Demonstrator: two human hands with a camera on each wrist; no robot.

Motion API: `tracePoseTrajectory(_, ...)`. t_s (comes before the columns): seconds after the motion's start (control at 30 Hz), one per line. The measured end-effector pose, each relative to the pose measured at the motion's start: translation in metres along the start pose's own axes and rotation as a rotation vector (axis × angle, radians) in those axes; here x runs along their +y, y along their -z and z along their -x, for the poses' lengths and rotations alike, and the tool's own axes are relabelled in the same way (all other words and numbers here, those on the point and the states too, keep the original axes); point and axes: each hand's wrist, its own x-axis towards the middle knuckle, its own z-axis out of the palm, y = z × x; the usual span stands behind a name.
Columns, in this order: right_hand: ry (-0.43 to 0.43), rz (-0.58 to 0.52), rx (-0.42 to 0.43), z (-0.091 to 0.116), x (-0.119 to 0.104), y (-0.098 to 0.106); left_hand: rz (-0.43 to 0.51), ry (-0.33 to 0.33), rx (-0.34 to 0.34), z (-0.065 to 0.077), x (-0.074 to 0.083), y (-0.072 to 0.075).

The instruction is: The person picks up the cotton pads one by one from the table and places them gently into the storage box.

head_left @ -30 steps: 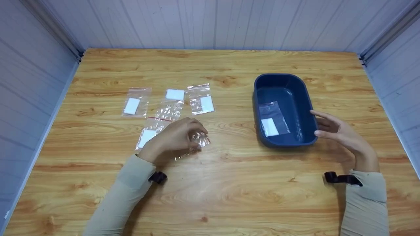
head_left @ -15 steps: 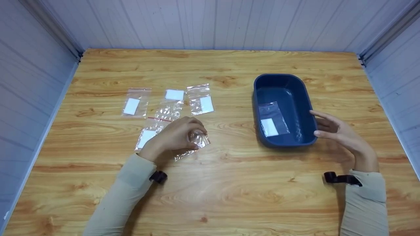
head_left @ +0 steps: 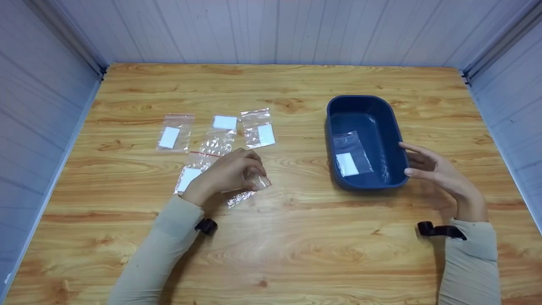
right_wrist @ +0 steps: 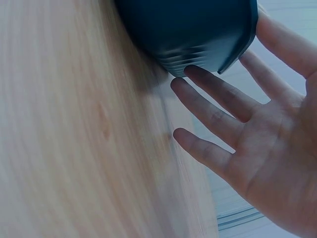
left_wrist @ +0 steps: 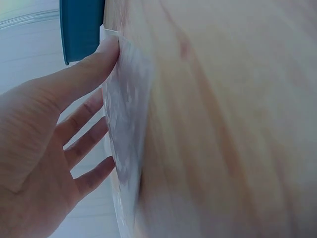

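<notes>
In the head view my left hand [head_left: 230, 171] pinches a clear zip-lock bag [head_left: 241, 198] by its top edge, left of centre on the table. The left wrist view shows the thumb on the near face of the bag [left_wrist: 128, 99], its sheet hanging close to the wood; the other fingers are behind it. My right hand [head_left: 444, 173] touches the right side of a dark blue plastic bin [head_left: 362, 186] with extended fingers. Thumb and forefinger meet the rim of the bin [right_wrist: 193, 29]. Inside the bin lies a zip-lock bag [head_left: 360, 152] with a white rectangle.
Several more zip-lock bags with white rectangles lie to the left: one bag [head_left: 182, 131] at far left, one bag [head_left: 218, 142] in the middle, one bag [head_left: 253, 131] beside it, and one bag [head_left: 188, 180] partly behind the left hand. Pale panel walls [head_left: 275, 31] enclose the wooden table [head_left: 322, 254].
My left hand has shifted very slightly up and right, and the pinched bag's top edge has folded more between its fingers. The right hand and bin have stayed put.
</notes>
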Motion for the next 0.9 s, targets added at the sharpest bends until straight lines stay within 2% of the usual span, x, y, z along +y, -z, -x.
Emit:
tracePoseTrajectory(0.37, -0.041, 0.038, -0.002, -0.0013, -0.0006, 0.0005, -0.029, -0.01, 0.011, -0.0026, -0.0008, -0.0004)
tracePoseTrajectory(0.67, 0.005, 0.011, -0.001, -0.0006, -0.0013, 0.0002, -0.02, -0.023, 0.013, -0.005, 0.0018, 0.0003)
tracePoseTrajectory(0.9, 0.0, 0.019, 0.001, 0.0008, -0.0004, -0.001, -0.016, -0.019, 0.016, -0.0061, 0.0015, -0.0008)
